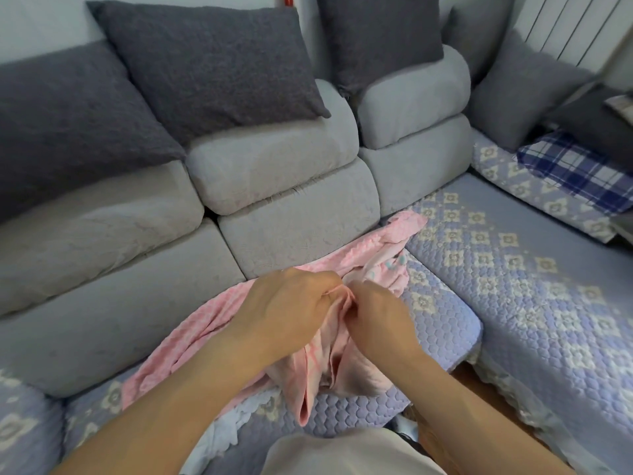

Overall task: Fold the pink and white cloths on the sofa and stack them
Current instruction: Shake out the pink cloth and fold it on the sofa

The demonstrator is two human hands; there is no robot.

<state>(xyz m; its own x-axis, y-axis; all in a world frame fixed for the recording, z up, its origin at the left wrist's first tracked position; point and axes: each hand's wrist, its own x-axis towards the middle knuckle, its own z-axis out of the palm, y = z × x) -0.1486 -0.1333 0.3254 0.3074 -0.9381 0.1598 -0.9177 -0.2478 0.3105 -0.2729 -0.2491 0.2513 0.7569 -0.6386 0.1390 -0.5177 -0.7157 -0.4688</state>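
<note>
On the sofa seat, right at the front edge of the lilac quilted cover (442, 323), both hands were working the same bit of fabric. Left hand (291, 303) and right hand (380, 313) sat almost knuckle to knuckle, each with its fingers curled in and pinching a gathered edge of a pale pink cloth (329, 365). That cloth was bunched up and hung down from the grip in loose folds, with its lower part drooping over the lacy trim of the seat cover. You couldn't really see the fingertips themselves, they were tucked into the fabric.

Underneath and behind it lay a second piece, a brighter pink checked cloth (191, 337), spread out crumpled from the left of the wrists back toward the grey sofa back cushions (284, 200). More light pink fabric with small teal dots (390, 269) was heaped just past the hands, touching the checked one. Nothing looked folded or stacked at that point, honestly just a pile.

Dark grey throw pillows (205, 63) leaned along the top of the backrest. Over on the right section of the corner sofa there was a blue and white plaid cloth (575, 173) lying flat, well apart from the pink stuff.
</note>
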